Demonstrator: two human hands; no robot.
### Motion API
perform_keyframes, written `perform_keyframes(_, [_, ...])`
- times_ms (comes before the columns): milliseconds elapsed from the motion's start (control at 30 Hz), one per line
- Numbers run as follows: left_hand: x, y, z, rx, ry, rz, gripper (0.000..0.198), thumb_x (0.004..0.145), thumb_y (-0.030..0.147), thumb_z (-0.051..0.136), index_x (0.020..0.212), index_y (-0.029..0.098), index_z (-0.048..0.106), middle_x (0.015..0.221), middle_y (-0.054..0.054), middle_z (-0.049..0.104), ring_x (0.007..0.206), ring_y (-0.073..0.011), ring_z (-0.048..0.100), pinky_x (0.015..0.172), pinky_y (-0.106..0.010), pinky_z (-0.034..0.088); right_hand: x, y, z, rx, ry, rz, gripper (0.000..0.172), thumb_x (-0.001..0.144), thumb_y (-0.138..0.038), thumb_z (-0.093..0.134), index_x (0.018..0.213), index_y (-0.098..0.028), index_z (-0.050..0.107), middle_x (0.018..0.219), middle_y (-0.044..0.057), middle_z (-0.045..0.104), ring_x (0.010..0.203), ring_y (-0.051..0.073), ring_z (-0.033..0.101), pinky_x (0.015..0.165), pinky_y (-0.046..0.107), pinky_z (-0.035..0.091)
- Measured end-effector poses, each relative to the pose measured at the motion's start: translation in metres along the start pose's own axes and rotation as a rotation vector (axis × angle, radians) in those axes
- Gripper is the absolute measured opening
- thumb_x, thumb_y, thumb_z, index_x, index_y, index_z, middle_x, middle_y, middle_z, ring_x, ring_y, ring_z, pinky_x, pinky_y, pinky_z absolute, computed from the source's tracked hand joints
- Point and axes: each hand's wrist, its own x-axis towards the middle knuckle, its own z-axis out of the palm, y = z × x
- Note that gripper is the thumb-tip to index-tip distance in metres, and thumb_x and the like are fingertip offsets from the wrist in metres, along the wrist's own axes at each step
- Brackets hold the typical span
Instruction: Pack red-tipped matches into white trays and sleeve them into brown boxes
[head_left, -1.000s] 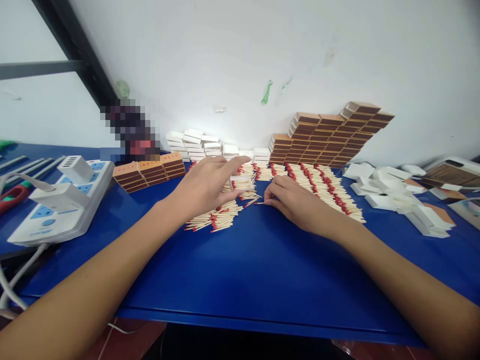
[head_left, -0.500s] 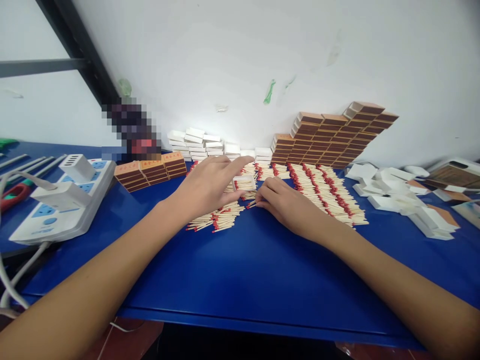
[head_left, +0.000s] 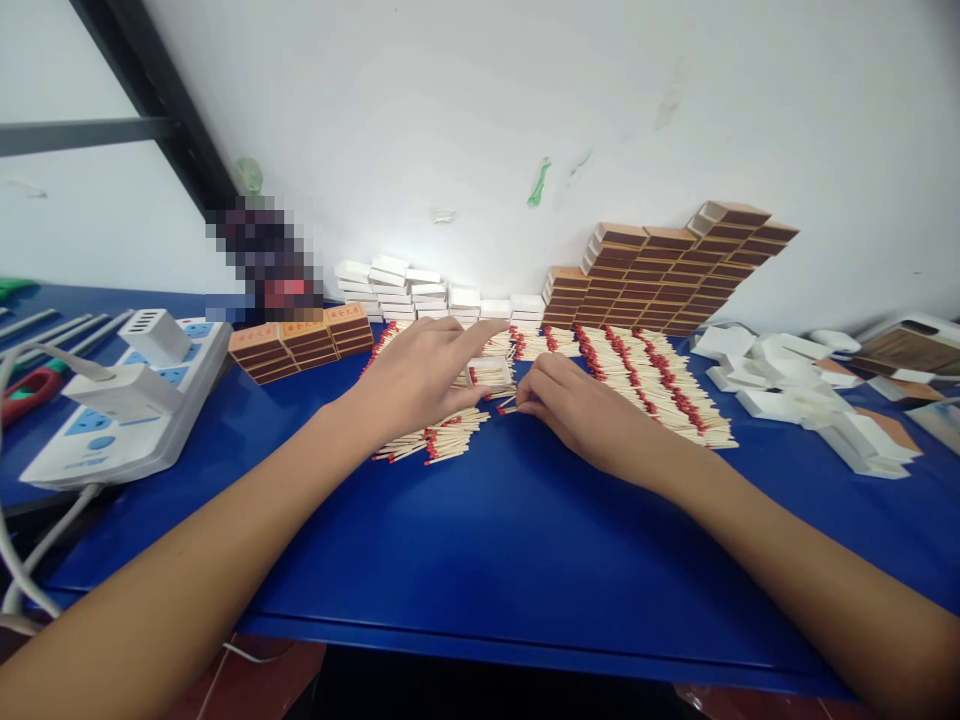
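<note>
My left hand [head_left: 416, 372] is curved around a small white matchbox tray [head_left: 501, 381], with the thumb at its near side and the index finger reaching over the far side. Several red-headed matches lie inside the tray. Just right of it, my right hand [head_left: 581, 410] has its thumb and fingers pinched together on matches [head_left: 509, 409] low over the table; how many is too small to tell. A loose heap of matches [head_left: 457, 436] lies below my left hand. Neat rows of matches [head_left: 671, 390] are spread beyond my right hand.
Closed matchboxes [head_left: 652, 290] are stacked against the wall, with more matchboxes [head_left: 304, 340] at left. White trays [head_left: 394, 285] stand piled at the back. Loose white trays and sleeves [head_left: 795, 385] lie right. A power strip [head_left: 135, 410] with plugs occupies the left of the blue table [head_left: 465, 560].
My right hand has shifted very slightly to the right, away from the tray, still pinched on matches. My left hand and the tray have barely moved.
</note>
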Motion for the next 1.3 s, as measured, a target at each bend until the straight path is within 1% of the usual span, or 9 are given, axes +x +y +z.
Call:
perform_keyframes(100, [0.0, 0.003, 0.003, -0.023, -0.015, 0.01, 0.064, 0.096, 0.035, 0.075, 0.151, 0.02, 0.045, 0.111, -0.009, 0.076, 0.108, -0.0271, 0.069, 0.093, -0.038, 0.052, -0.001, -0.003, -0.006, 0.01, 0.098, 0.021, 0.015, 0.11, -0.023, 0.043, 0.099, -0.023, 0.052, 0.104, 0.01, 0.058, 0.096, 0.025, 0.057, 0.083, 0.039, 0.048])
perform_keyframes(233, [0.001, 0.013, 0.007, -0.05, -0.011, 0.057, 0.058, 0.1, 0.036, 0.07, 0.15, 0.019, 0.046, 0.112, -0.01, 0.076, 0.108, -0.0271, 0.069, 0.094, -0.039, 0.051, 0.002, -0.009, -0.003, -0.094, 0.192, 0.016, 0.01, 0.109, -0.021, 0.046, 0.102, -0.022, 0.053, 0.107, 0.013, 0.06, 0.102, 0.029, 0.057, 0.087, 0.043, 0.049])
perform_keyframes(367, [0.001, 0.017, 0.009, -0.093, 0.003, 0.08, 0.056, 0.1, 0.035, 0.069, 0.149, 0.018, 0.046, 0.109, -0.009, 0.076, 0.103, -0.0264, 0.07, 0.091, -0.038, 0.051, 0.004, -0.011, 0.002, -0.15, 0.206, -0.017, 0.008, 0.108, -0.021, 0.049, 0.104, -0.021, 0.055, 0.105, 0.013, 0.06, 0.101, 0.03, 0.058, 0.088, 0.044, 0.05])
perform_keyframes(533, [0.0, 0.012, 0.005, -0.132, -0.001, 0.039, 0.059, 0.099, 0.034, 0.072, 0.15, 0.019, 0.046, 0.116, -0.01, 0.077, 0.114, -0.0283, 0.07, 0.097, -0.041, 0.051, 0.003, -0.006, -0.002, -0.048, 0.248, 0.007, 0.007, 0.108, -0.021, 0.05, 0.107, -0.021, 0.058, 0.105, 0.01, 0.06, 0.097, 0.026, 0.059, 0.083, 0.039, 0.049])
perform_keyframes(700, [0.0, 0.012, 0.005, -0.151, -0.006, 0.03, 0.061, 0.098, 0.032, 0.074, 0.15, 0.02, 0.046, 0.118, -0.01, 0.076, 0.117, -0.0282, 0.07, 0.099, -0.041, 0.051, 0.002, -0.002, -0.001, 0.004, 0.218, 0.003, 0.006, 0.107, -0.022, 0.052, 0.105, -0.022, 0.057, 0.105, 0.009, 0.058, 0.095, 0.025, 0.058, 0.08, 0.038, 0.048])
perform_keyframes(900, [0.0, 0.014, 0.006, -0.161, -0.008, 0.037, 0.06, 0.098, 0.034, 0.074, 0.149, 0.02, 0.046, 0.117, -0.01, 0.077, 0.116, -0.0289, 0.071, 0.099, -0.042, 0.052, 0.002, -0.006, 0.002, 0.044, 0.179, 0.019, 0.008, 0.108, -0.021, 0.049, 0.105, -0.022, 0.056, 0.106, 0.01, 0.057, 0.097, 0.025, 0.058, 0.082, 0.039, 0.048])
perform_keyframes(1100, [0.001, 0.006, 0.0, -0.14, 0.019, -0.002, 0.066, 0.094, 0.032, 0.079, 0.15, 0.019, 0.048, 0.116, -0.008, 0.078, 0.114, -0.0278, 0.07, 0.096, -0.039, 0.052, 0.003, -0.001, -0.002, 0.087, 0.29, 0.063, 0.01, 0.108, -0.024, 0.051, 0.103, -0.023, 0.058, 0.097, 0.007, 0.058, 0.087, 0.023, 0.058, 0.079, 0.038, 0.048])
perform_keyframes(1167, [0.001, 0.002, -0.004, -0.106, 0.038, -0.04, 0.065, 0.094, 0.031, 0.079, 0.15, 0.019, 0.049, 0.115, -0.008, 0.078, 0.112, -0.0276, 0.07, 0.095, -0.039, 0.052, 0.002, 0.005, 0.0, 0.081, 0.257, 0.049, 0.01, 0.108, -0.024, 0.052, 0.106, -0.023, 0.061, 0.099, 0.007, 0.057, 0.089, 0.024, 0.059, 0.08, 0.039, 0.049])
perform_keyframes(1300, [0.001, -0.004, -0.008, -0.062, 0.032, -0.089, 0.063, 0.096, 0.032, 0.076, 0.151, 0.02, 0.049, 0.116, -0.009, 0.077, 0.113, -0.0285, 0.07, 0.094, -0.039, 0.052, -0.001, 0.015, 0.007, 0.11, 0.084, 0.011, 0.013, 0.108, -0.025, 0.052, 0.11, -0.023, 0.064, 0.107, 0.009, 0.057, 0.096, 0.024, 0.06, 0.085, 0.041, 0.051])
